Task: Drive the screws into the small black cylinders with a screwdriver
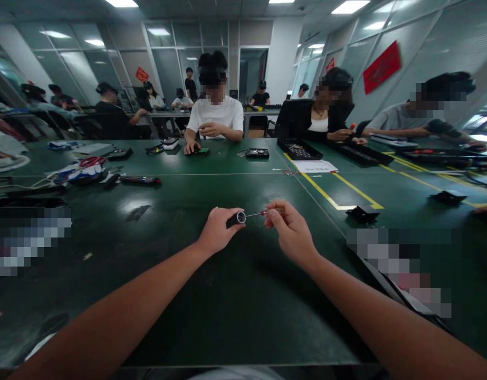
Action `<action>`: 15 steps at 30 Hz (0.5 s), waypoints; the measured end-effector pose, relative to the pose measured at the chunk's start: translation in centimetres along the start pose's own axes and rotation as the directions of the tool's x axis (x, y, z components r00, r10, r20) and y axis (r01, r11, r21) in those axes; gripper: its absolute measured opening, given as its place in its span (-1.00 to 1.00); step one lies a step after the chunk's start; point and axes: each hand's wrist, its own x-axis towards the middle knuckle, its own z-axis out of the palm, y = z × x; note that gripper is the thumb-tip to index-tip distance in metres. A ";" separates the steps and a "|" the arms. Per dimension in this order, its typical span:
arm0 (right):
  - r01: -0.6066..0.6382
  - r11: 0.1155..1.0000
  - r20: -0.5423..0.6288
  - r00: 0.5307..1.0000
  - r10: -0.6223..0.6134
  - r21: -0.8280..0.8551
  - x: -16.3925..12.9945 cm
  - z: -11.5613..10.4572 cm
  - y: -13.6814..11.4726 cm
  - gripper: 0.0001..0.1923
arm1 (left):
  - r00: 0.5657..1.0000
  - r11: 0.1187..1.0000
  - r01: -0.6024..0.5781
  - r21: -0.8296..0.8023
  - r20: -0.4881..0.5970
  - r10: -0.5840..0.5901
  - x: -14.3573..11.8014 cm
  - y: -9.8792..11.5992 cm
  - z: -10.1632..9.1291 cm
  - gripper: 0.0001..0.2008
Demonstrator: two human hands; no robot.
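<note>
My left hand (218, 230) is closed around a black cylinder (236, 218), which looks like a small flashlight; its round, silver-rimmed end faces me and to the right. In my right hand (289, 229) is a screwdriver (264, 212) with a thin metal shaft and a red collar; the fingers cover most of its handle. The shaft points left, its tip at the rim of the cylinder's end. Whether the tip touches the rim or sits just inside, I cannot tell. Both hands are held above the green table (243, 306).
Left on the table lie a black pen-like tool (139, 180), red-handled scissors (93, 161) and cables. A black bracket-like part (362, 213) sits at right by yellow tape lines. Across the table, a person in white (215, 113) handles a small dark item near a black box (257, 153).
</note>
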 end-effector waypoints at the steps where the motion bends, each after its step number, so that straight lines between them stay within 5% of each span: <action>1: 0.001 1.000 0.008 1.000 -0.001 0.007 0.0 0.0 0.1 -0.82 | 1.000 1.000 0.003 -0.003 0.001 -0.003 0.0 0.0 0.0 -0.66; 9: -0.060 0.994 -0.108 0.993 0.050 -0.086 0.3 0.0 0.1 -0.60 | 1.000 1.000 -0.007 -0.026 0.020 0.007 0.0 0.0 0.0 -0.65; 15: -0.071 0.992 -0.140 0.989 0.056 -0.108 0.4 -0.1 0.3 -0.69 | 1.000 0.999 0.018 -0.037 0.014 -0.017 0.0 0.2 -0.2 -0.65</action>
